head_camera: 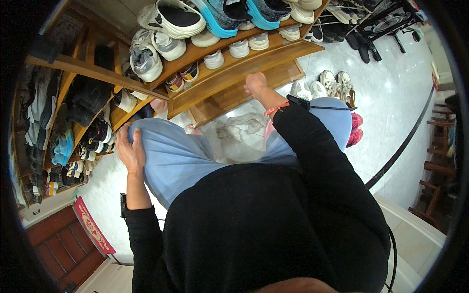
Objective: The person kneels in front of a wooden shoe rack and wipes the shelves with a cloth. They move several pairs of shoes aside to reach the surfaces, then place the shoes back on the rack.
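My left hand (132, 148) rests on my left knee, thumb spread from the fingers, holding no object. My right hand (255, 83) is curled in front of a tilted-out wooden flap door (220, 81) of the shoe cabinet; whether its fingers grip the door's edge is hidden. A second wooden panel (216, 106) tilts out lower down. Behind the upper flap, white shoes (239, 48) and a multicoloured pair (189, 72) sit in the compartment. On the floor between my legs lies a crumpled whitish cloth (243, 124).
Grey-white sneakers (158, 47) and blue-soled shoes (234, 16) stand on the shelf above. More shoes fill the open rack (69, 121) at left. Sneakers (335, 84) and pink shoes (355, 130) are on the tiles at right. A black cable (394, 252) hangs beside me.
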The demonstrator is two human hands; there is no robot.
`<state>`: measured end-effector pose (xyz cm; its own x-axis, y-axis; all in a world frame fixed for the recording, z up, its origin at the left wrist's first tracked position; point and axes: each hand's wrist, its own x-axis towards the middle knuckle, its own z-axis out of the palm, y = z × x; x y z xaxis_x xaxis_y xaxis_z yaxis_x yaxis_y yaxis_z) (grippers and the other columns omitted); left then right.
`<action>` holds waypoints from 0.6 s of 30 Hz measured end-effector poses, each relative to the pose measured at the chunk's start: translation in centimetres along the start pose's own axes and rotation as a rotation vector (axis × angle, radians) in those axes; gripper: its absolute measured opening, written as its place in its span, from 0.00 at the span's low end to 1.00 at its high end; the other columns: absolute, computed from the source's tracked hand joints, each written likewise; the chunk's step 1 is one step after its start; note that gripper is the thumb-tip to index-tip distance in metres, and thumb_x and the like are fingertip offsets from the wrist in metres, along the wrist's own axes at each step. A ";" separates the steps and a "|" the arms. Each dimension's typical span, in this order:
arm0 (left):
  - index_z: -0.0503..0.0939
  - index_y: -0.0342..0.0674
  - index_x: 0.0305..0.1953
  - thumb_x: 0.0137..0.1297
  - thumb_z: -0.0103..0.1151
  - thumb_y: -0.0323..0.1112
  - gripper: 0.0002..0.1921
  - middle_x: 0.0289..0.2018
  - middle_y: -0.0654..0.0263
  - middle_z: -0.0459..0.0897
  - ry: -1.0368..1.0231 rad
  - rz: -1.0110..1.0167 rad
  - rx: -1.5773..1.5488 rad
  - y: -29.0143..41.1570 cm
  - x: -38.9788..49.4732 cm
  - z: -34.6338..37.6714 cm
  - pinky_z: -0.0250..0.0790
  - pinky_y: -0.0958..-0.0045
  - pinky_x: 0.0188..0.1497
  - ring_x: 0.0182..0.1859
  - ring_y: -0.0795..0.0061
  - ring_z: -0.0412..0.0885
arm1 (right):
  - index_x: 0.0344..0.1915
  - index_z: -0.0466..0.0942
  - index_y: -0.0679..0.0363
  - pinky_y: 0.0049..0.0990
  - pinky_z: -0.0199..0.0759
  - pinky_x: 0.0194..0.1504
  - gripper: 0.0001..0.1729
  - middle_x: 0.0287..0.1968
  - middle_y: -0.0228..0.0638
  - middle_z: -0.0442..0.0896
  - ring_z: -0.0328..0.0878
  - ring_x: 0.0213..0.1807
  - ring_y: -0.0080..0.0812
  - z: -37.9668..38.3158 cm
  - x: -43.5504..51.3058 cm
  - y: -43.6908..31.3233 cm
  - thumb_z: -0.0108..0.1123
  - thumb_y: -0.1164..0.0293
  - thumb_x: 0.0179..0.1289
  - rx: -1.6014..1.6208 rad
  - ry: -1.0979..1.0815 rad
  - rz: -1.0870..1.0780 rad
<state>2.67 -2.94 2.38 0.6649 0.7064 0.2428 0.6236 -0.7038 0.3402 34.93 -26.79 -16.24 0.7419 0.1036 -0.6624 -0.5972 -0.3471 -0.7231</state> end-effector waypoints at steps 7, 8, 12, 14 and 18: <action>0.78 0.37 0.53 0.67 0.55 0.43 0.19 0.51 0.55 0.79 -0.003 0.000 -0.017 -0.1 0.1 0.0 0.62 0.61 0.61 0.56 0.52 0.73 | 0.33 0.81 0.65 0.31 0.75 0.37 0.09 0.33 0.38 0.85 0.83 0.37 0.35 1.6 7.2 4.4 0.51 0.75 0.60 -0.385 -0.006 -0.323; 0.78 0.37 0.53 0.67 0.55 0.42 0.19 0.51 0.55 0.79 -0.001 0.009 -0.020 0.0 0.1 0.0 0.62 0.61 0.61 0.56 0.52 0.73 | 0.36 0.77 0.67 0.31 0.75 0.31 0.08 0.31 0.40 0.83 0.81 0.32 0.34 1.6 7.8 4.3 0.50 0.76 0.61 -0.338 -0.023 -0.358; 0.78 0.37 0.52 0.67 0.56 0.42 0.19 0.50 0.55 0.79 0.000 -0.001 -0.017 0.3 0.0 0.0 0.63 0.61 0.60 0.55 0.52 0.73 | 0.41 0.71 0.71 0.30 0.74 0.27 0.10 0.32 0.43 0.80 0.80 0.29 0.34 2.0 6.7 1.8 0.53 0.75 0.62 -0.059 0.049 -0.277; 0.78 0.37 0.53 0.66 0.56 0.42 0.19 0.50 0.55 0.79 -0.006 -0.012 -0.028 0.4 0.0 0.1 0.63 0.61 0.60 0.55 0.53 0.73 | 0.42 0.70 0.70 0.30 0.74 0.27 0.11 0.34 0.44 0.80 0.80 0.31 0.33 2.0 4.9 0.1 0.55 0.74 0.62 -0.002 0.079 -0.286; 0.78 0.37 0.53 0.67 0.55 0.42 0.19 0.49 0.55 0.79 -0.009 -0.008 -0.042 0.4 0.1 0.0 0.63 0.60 0.60 0.55 0.53 0.73 | 0.46 0.76 0.71 0.39 0.74 0.49 0.18 0.48 0.59 0.81 0.80 0.49 0.54 1.1 2.4 -2.0 0.52 0.70 0.59 0.130 -0.113 -0.220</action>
<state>3.01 -3.12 2.50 0.6637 0.7110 0.2322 0.6109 -0.6945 0.3801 37.62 -24.86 -16.56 0.8235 0.2690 -0.4995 -0.4655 -0.1827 -0.8660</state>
